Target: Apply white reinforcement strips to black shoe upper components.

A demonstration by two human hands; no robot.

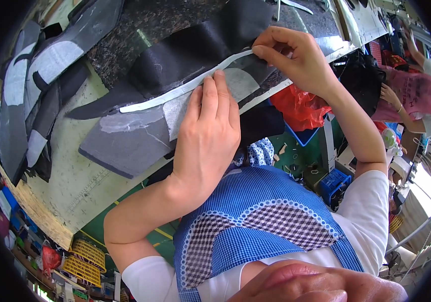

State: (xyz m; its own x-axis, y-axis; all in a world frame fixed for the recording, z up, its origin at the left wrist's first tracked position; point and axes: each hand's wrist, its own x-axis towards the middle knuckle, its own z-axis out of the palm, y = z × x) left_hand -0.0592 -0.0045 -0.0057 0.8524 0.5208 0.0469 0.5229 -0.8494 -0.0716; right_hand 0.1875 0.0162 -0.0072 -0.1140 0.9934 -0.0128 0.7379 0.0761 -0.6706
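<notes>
A long, narrow white strip (156, 102) runs along the seam of a black leather-like piece (180, 55), whose grey underside panel (125, 143) faces up on the near side. Pale mesh-like patches are stuck to that grey side. My left hand (205, 131) lies flat across the panel, fingers stretched out together, fingertips at the strip's near edge. At the strip's far right end, the thumb and forefinger of my right hand (296, 58) pinch it. The exact grip point is partly covered by the fingers.
A pile of similar black and grey cut pieces (49, 65) lies on the table's left side. Metal tools (296, 6) rest at the far edge. A red plastic bag (301, 113) sits below the table's near edge. Another person (412, 93) works at the right.
</notes>
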